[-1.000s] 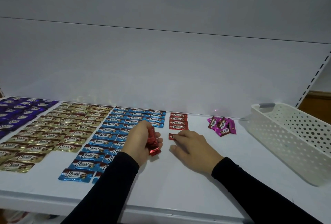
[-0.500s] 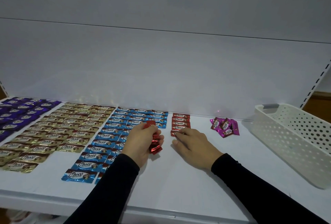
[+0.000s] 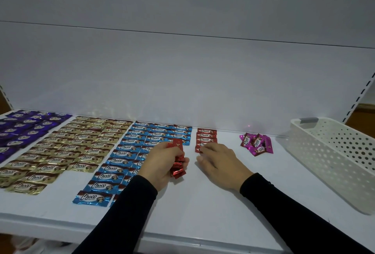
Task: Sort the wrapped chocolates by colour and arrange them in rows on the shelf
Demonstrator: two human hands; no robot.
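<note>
Red chocolates (image 3: 178, 162) bunched in left fingers (image 3: 162, 152).

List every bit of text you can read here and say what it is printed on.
"Choco" on the blue wrappers.
"Choco" on the gold wrappers.
"Choco" on the red wrappers in the row.
"Choco" on the pink wrappers, printed at an angle.
Purple wrappers: logo too blurred to read.
Small print under each logo: too small to read.
White basket: no text.
</note>
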